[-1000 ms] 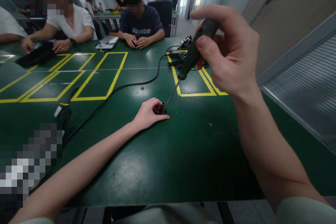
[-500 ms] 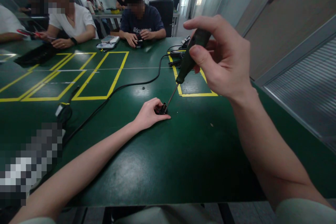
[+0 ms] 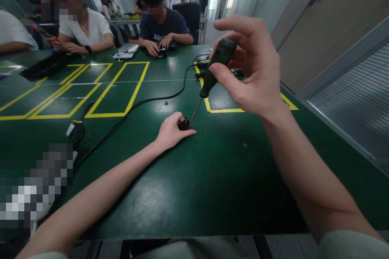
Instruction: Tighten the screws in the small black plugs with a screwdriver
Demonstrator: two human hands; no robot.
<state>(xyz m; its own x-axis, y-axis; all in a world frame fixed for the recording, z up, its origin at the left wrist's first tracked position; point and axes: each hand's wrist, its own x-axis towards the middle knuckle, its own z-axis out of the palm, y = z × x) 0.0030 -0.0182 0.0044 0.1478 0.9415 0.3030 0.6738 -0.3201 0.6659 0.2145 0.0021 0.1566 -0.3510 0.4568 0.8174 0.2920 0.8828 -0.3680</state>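
In the head view my left hand (image 3: 173, 131) rests on the green table and grips a small black part (image 3: 184, 124) with a short upright post. Its kind is too small to tell, and my fingers hide some of it. My right hand (image 3: 253, 64) is closed around the dark handle of a screwdriver (image 3: 215, 68), thumb on the near side and index finger lifted off. The screwdriver slants down to the left, and its thin metal shaft ends at the right side of the black part.
A black cable (image 3: 146, 99) crosses the green table (image 3: 188, 194). Yellow tape outlines (image 3: 106, 115) mark its far half. A coiled cord (image 3: 76, 131) lies at left. Across the table a person in a dark shirt (image 3: 165, 26) handles a small black object; another in white (image 3: 86, 28) sits left.
My right hand and the screwdriver have shifted slightly left, and the tip has moved left with the black part. The part is turned a little in my left hand.
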